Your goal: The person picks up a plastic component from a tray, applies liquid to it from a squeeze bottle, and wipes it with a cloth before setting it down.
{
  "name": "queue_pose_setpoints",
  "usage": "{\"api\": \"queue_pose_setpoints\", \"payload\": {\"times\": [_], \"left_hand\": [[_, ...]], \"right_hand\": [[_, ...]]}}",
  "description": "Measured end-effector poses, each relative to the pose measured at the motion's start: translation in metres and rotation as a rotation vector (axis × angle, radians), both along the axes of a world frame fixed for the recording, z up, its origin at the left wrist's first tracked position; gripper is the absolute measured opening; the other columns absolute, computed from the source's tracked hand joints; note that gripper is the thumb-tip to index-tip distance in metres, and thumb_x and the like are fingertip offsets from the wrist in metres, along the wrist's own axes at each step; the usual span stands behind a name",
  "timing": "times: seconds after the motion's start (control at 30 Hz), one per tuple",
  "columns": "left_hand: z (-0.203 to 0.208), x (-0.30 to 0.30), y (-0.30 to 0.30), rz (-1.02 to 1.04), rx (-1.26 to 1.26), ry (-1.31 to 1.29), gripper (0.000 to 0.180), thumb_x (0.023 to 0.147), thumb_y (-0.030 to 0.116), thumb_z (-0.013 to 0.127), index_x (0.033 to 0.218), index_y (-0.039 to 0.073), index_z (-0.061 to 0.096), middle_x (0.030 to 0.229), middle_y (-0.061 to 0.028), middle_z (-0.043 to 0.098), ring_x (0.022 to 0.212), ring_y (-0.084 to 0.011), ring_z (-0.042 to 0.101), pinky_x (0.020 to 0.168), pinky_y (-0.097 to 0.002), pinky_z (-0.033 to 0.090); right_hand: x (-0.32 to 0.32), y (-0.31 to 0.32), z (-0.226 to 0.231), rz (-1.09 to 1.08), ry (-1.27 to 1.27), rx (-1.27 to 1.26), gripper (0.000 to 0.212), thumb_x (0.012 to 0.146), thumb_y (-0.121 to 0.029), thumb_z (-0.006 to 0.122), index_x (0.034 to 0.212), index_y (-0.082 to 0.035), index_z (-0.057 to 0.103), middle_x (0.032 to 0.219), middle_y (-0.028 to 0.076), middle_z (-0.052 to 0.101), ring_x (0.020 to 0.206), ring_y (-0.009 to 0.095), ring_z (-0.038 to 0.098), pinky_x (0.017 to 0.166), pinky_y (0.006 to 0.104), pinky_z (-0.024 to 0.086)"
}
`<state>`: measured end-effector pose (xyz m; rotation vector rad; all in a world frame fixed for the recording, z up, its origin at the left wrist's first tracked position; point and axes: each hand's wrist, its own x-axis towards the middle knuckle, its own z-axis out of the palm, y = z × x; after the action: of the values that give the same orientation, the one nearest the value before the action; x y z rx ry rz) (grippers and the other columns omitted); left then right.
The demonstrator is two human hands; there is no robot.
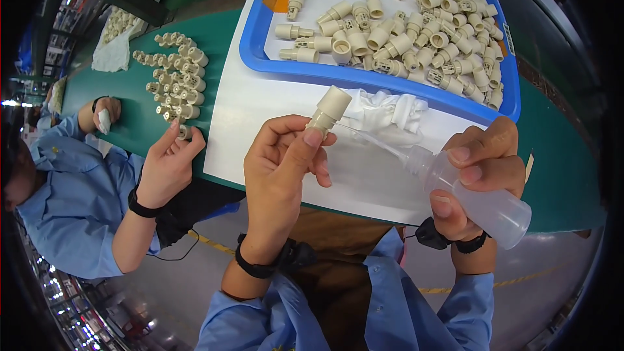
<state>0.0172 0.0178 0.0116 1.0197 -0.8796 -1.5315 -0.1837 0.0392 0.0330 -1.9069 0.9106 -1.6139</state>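
Observation:
Between the thumb and fingers of my left hand [283,159] is a cream plastic fitting [330,108], tilted with its wide end up and to the right. My right hand [484,172] grips a translucent squeeze bottle [497,211] lying nearly sideways. Its thin nozzle [377,143] points left, the tip at or very close to the fitting's side; contact is hard to tell. Just behind the nozzle, a crumpled white cloth [390,114] lies on the white sheet [227,136].
Beyond my hands stands a blue tray [260,58] heaped with similar cream fittings [448,32]. To the left, a co-worker's hand [166,166] touches one of several fittings [179,78] standing in rows on the green table [123,127]. The co-worker's other hand [107,114] holds something white.

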Motion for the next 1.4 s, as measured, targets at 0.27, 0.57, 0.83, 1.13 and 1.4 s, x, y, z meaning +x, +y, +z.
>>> {"api": "queue_pose_setpoints", "payload": {"times": [0.27, 0.57, 0.83, 1.13, 1.4], "left_hand": [[-0.002, 0.005, -0.003, -0.122, 0.171, 0.324, 0.025, 0.089, 0.022, 0.047, 0.098, -0.001, 0.047, 0.08, -0.0115, 0.058, 0.054, -0.0104, 0.052, 0.045, -0.0217, 0.046], [0.005, 0.023, -0.004, -0.145, 0.231, 0.474, 0.025, 0.091, 0.023, 0.042, 0.099, 0.0, 0.046, 0.08, -0.0081, 0.056, 0.056, -0.009, 0.051, 0.045, -0.0208, 0.045], [0.041, 0.1, -0.029, 0.211, -0.6, -1.454, 0.009, 0.078, 0.003, 0.055, 0.088, 0.002, 0.054, 0.076, -0.0089, 0.054, 0.061, -0.0206, 0.054, 0.055, -0.0299, 0.044], [0.022, 0.113, -0.05, -0.086, -0.683, -1.76, 0.013, 0.073, 0.002, 0.058, 0.086, 0.003, 0.059, 0.085, -0.0093, 0.056, 0.072, -0.0294, 0.056, 0.063, -0.0334, 0.045], [0.043, 0.073, -0.059, 0.023, -0.757, -1.613, 0.029, 0.07, 0.002, 0.061, 0.098, 0.005, 0.056, 0.091, -0.0109, 0.055, 0.083, -0.0308, 0.054, 0.069, -0.0349, 0.044]], "right_hand": [[0.0, -0.002, -0.001, 0.015, -0.027, -0.022, 0.031, 0.065, -0.01, 0.071, 0.085, -0.011, 0.047, 0.09, 0.008, 0.046, 0.056, 0.01, 0.043, 0.051, 0.0224, 0.039], [-0.001, -0.007, -0.003, 0.037, -0.043, -0.086, 0.035, 0.063, -0.005, 0.072, 0.088, -0.009, 0.048, 0.089, 0.01, 0.047, 0.055, 0.01, 0.042, 0.047, 0.0211, 0.035], [-0.005, -0.007, -0.01, -0.153, -0.011, -0.1, 0.032, 0.071, -0.026, 0.067, 0.087, -0.008, 0.045, 0.088, 0.008, 0.046, 0.071, 0.013, 0.038, 0.062, 0.0247, 0.036], [-0.005, -0.016, -0.011, -0.18, 0.006, -0.116, 0.033, 0.072, -0.024, 0.065, 0.091, -0.006, 0.046, 0.09, 0.009, 0.048, 0.081, 0.014, 0.04, 0.073, 0.0258, 0.034], [-0.01, -0.017, -0.008, -0.33, -0.021, -0.184, 0.031, 0.073, -0.023, 0.063, 0.093, -0.006, 0.047, 0.09, 0.009, 0.049, 0.082, 0.015, 0.04, 0.074, 0.0267, 0.034]]}}
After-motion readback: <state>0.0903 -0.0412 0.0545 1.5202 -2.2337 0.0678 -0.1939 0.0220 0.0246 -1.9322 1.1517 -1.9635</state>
